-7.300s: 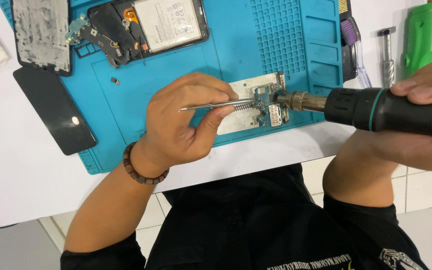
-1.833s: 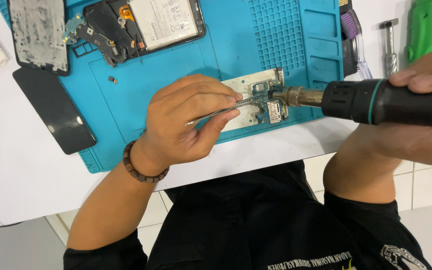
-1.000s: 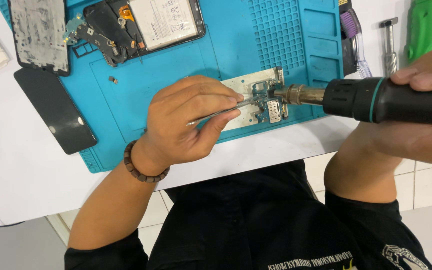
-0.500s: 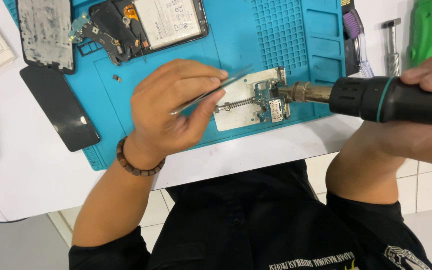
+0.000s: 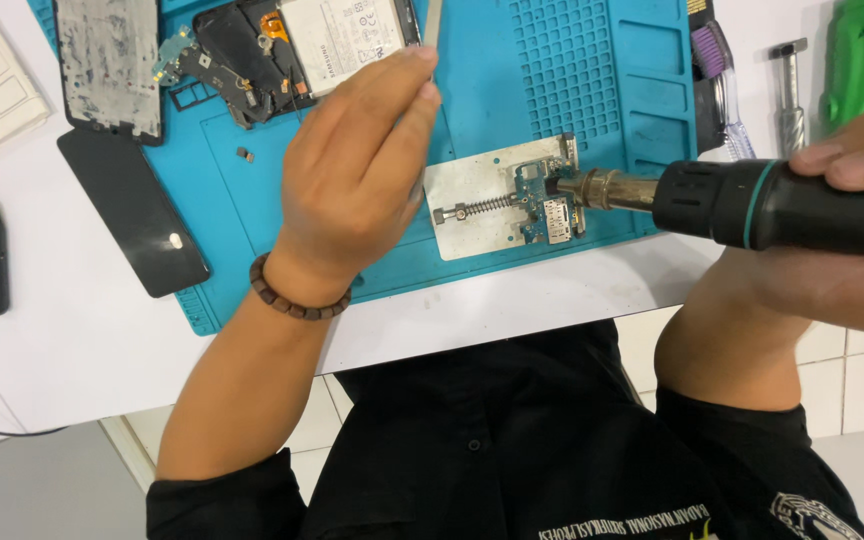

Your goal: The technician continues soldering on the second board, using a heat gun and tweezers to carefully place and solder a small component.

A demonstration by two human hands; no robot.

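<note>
Right hand (image 5: 852,170) fingers wrap the hot-air tool (image 5: 752,205); left hand (image 5: 352,180) pinches tweezers (image 5: 431,25).

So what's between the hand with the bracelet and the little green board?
In the head view, the silver holder plate with its small spring lies between the left hand and the small circuit board.
</note>
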